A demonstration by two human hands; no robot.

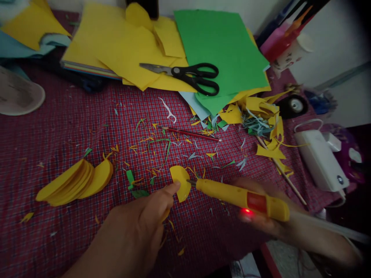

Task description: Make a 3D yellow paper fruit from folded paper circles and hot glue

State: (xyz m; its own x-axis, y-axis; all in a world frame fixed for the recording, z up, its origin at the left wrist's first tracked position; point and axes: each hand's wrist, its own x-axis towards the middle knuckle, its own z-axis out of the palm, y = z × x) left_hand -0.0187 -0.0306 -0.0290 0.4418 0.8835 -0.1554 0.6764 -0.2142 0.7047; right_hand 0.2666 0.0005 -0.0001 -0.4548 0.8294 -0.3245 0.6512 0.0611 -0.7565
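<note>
My left hand (pixel 139 220) pinches a small yellow paper piece (pixel 183 189) with a curved edge, its thumb and fingers closed on the near side. Wrapped around a yellow hot glue gun (pixel 232 195) is my right hand (pixel 269 227), partly hidden by the gun and blurred. The gun has a red panel, a glowing red light and a pale stick at its back end. Its metal nozzle meets the right edge of the paper piece, or nearly so. Left of my left hand lies a fanned pile of yellow paper petals (pixel 78 183).
Black-handled scissors (pixel 191 75) lie on yellow paper sheets (pixel 116 42) and a green sheet (pixel 223 50). A red pencil (pixel 191 134) rests among scattered paper scraps on the checked cloth (pixel 95 123). At right are a white power adapter (pixel 321 160), a wooden stick (pixel 290 185) and a paper cup (pixel 292 54).
</note>
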